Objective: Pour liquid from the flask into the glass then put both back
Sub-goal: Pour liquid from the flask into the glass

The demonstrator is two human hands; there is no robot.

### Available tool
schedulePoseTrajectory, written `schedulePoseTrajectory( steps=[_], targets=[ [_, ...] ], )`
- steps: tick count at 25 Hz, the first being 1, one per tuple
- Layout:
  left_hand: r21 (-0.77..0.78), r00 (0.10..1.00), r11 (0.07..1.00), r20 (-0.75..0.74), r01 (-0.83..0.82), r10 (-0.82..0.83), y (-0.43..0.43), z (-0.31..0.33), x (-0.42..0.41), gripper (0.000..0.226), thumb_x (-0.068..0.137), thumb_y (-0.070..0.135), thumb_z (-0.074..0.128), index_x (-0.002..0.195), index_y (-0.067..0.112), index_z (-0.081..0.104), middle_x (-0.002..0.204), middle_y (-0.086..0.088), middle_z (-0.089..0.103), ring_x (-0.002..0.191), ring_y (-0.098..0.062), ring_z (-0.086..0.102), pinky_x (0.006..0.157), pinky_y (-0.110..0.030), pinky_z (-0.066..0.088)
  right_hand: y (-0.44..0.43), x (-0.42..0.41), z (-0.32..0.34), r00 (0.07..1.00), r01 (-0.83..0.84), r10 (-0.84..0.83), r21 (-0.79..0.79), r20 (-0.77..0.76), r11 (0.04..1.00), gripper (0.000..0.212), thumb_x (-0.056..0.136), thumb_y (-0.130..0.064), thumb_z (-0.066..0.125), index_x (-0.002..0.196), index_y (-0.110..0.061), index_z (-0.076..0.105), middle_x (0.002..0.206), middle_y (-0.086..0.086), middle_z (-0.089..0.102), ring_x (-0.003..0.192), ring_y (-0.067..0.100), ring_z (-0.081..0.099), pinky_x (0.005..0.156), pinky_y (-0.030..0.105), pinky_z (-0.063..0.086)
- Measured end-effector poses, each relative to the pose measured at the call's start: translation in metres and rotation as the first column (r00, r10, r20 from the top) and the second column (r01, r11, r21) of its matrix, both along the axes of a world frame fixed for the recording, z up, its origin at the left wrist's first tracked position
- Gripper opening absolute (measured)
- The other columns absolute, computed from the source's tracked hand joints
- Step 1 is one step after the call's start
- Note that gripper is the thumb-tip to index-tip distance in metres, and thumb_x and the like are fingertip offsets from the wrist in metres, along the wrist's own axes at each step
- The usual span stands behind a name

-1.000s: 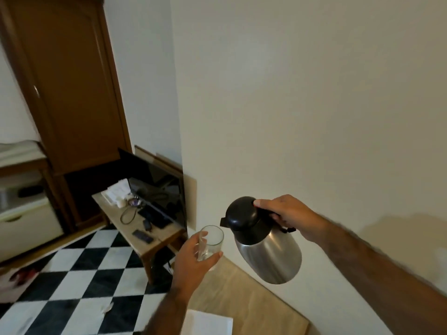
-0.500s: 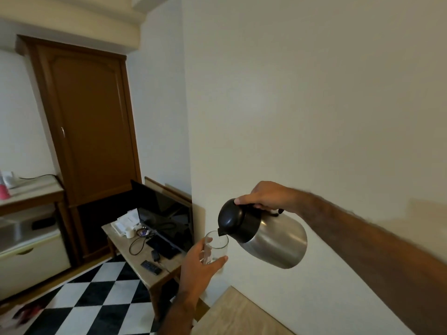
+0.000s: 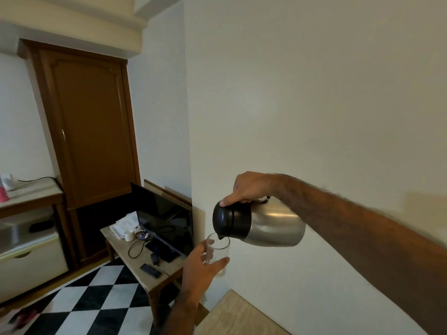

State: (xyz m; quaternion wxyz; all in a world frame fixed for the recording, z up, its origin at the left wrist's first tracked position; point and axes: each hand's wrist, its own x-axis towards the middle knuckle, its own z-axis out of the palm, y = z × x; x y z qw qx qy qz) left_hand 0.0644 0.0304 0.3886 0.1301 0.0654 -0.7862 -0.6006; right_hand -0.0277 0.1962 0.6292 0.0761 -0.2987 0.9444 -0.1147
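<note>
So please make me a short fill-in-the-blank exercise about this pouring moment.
1. The flask is held by the ____ hand.
2. The left hand holds the ____.
3. The flask's lid is ____ in colour.
4. The flask's spout is right above the glass's ____.

Answers: right; glass; black; rim

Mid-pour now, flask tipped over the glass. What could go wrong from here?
The flask is tipped almost flat, its spout just inside the rim of the glass; a surge could overshoot.

Both are held in the air, away from the table, so spills may reach the floor.

The right hand grips only the top; it could slip.
</note>
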Motion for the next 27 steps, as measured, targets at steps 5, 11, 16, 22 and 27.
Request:
schedulePoseTrajectory(
  steps=[5, 11, 16, 22, 27],
  targets=[
    [-0.012, 1.000, 1.000, -0.003, -0.011, 0.011, 0.004, -0.001, -0.002, 0.057, 0.073, 0.035, 0.092, 0.114, 0.049, 0.055, 0.122, 0.013, 0.066, 0.109, -0.009, 0.062, 0.070, -0.007, 0.043, -0.013, 0.002, 0.003, 0.997, -0.059, 0.064, 0.103, -0.043, 0.993, 0.058, 0.079, -0.072, 0.073, 0.053, -0.022, 0.059, 0.039, -0.017, 0.056, 0.057, 0.010, 0.055, 0.062, 0.031, 0.037],
    [-0.012, 1.000, 1.000, -0.016, -0.005, 0.005, 0.000, -0.006, -0.003, 0.058, 0.073, 0.036, 0.092, 0.116, 0.046, 0.055, 0.118, 0.014, 0.066, 0.109, -0.009, 0.062, 0.071, -0.008, 0.044, -0.024, 0.007, 0.010, 0.991, -0.085, 0.102, 0.177, -0.091, 0.981, 0.059, 0.078, -0.073, 0.073, 0.053, -0.021, 0.059, 0.038, -0.017, 0.055, 0.062, 0.013, 0.056, 0.064, 0.033, 0.038],
    [0.023, 0.999, 1.000, -0.041, -0.009, 0.010, -0.001, -0.007, -0.002, 0.058, 0.073, 0.032, 0.092, 0.119, 0.042, 0.058, 0.125, 0.007, 0.069, 0.114, -0.016, 0.065, 0.088, -0.025, 0.051, -0.028, 0.010, 0.015, 0.987, -0.101, 0.124, 0.200, -0.101, 0.974, 0.060, 0.080, -0.072, 0.072, 0.053, -0.020, 0.058, 0.037, -0.017, 0.053, 0.062, 0.013, 0.055, 0.065, 0.033, 0.038],
    [0.012, 0.999, 1.000, -0.034, -0.011, 0.011, -0.002, -0.007, -0.004, 0.056, 0.074, 0.035, 0.092, 0.118, 0.044, 0.058, 0.121, 0.011, 0.068, 0.112, -0.013, 0.063, 0.086, -0.023, 0.051, -0.034, 0.014, 0.016, 0.981, -0.101, 0.138, 0.243, -0.139, 0.965, 0.059, 0.082, -0.072, 0.071, 0.059, -0.019, 0.061, 0.054, -0.010, 0.060, 0.062, 0.012, 0.056, 0.062, 0.031, 0.037],
    [0.005, 1.000, 1.000, -0.027, -0.009, 0.009, 0.001, -0.009, -0.005, 0.049, 0.071, 0.036, 0.093, 0.100, 0.051, 0.056, 0.106, 0.027, 0.063, 0.098, -0.001, 0.062, 0.071, -0.009, 0.043, -0.037, 0.017, 0.019, 0.975, -0.110, 0.154, 0.252, -0.162, 0.961, 0.059, 0.081, -0.072, 0.072, 0.056, -0.019, 0.059, 0.045, -0.012, 0.055, 0.056, 0.010, 0.053, 0.059, 0.029, 0.035]
  ],
)
